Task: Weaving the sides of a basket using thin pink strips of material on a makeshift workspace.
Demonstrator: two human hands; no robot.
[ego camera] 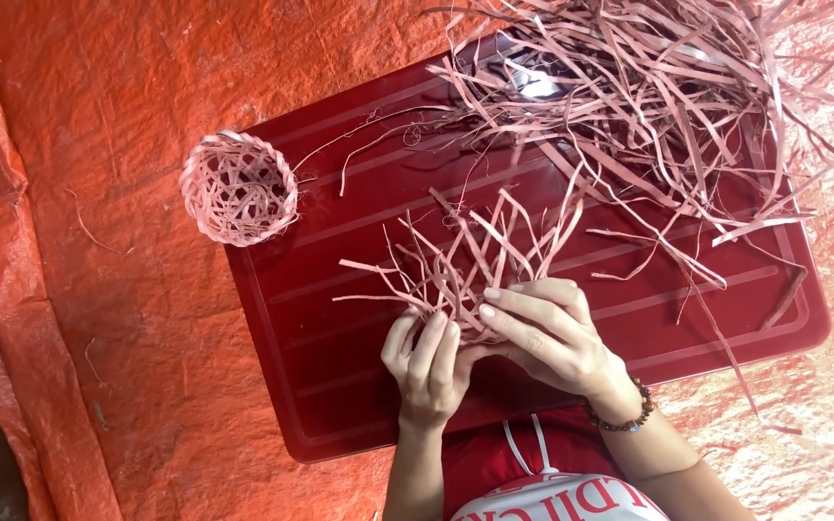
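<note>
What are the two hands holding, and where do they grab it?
Both the left hand and the right hand hold a half-woven bundle of pink strips at its bottom, where the strips cross; the loose ends fan upward.

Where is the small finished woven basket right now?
In the head view, the small woven basket sits left of both hands, on the red tray's upper-left corner, overhanging the orange tarp.
</note>
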